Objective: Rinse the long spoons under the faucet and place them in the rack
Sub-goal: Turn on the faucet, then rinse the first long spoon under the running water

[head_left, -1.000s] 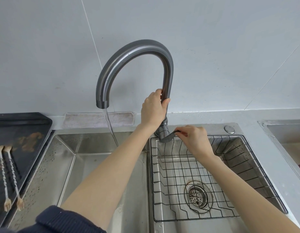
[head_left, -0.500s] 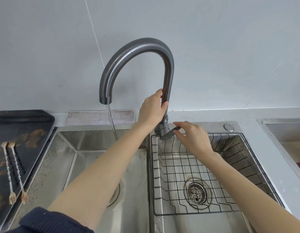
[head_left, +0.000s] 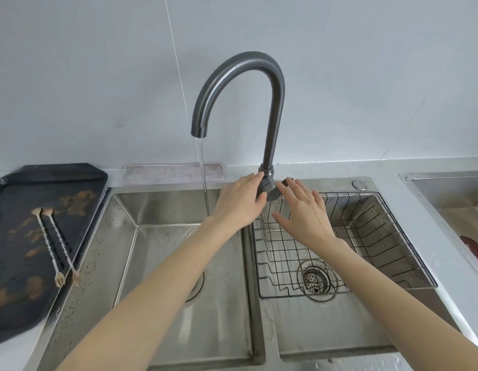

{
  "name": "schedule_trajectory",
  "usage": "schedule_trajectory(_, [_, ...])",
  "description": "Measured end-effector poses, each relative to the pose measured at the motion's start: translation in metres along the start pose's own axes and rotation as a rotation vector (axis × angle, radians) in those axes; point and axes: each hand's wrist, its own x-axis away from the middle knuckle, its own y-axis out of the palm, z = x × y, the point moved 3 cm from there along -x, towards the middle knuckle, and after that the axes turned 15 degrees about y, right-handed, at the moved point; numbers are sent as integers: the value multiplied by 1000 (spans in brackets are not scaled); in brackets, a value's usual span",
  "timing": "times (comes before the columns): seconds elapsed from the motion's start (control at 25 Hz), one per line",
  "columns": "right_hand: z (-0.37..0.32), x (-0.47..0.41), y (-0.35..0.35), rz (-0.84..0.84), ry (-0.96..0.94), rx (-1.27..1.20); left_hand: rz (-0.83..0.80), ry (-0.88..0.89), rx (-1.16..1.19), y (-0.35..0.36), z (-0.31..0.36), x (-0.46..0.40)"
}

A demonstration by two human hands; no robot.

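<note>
Head view: water runs from the faucet into the left basin. Left hand rests by the faucet base, fingers loose, clamped on nothing; right hand hovers just beside the lever, fingers spread, empty (flow likely just set). 2 spoons lie side by side on the black tray, unrinsed, well apart from the hands. Rack sits in the right basin, empty, ready to drain.

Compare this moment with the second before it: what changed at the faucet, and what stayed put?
The left hand let go of the faucet neck and dropped to its base; the right hand released the lever and opened. The water stream thickened. The two long spoons stayed on the black tray; the rack stayed empty.
</note>
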Motion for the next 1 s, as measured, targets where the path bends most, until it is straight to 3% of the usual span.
schedule_trajectory(0.4, [-45,65,22,-57,39,56,-69,-58,-186,2,-50,93])
schedule_trajectory(1.0, [-192,109,89,-145,-57,35,-19,-183,-187,-49,-181,214])
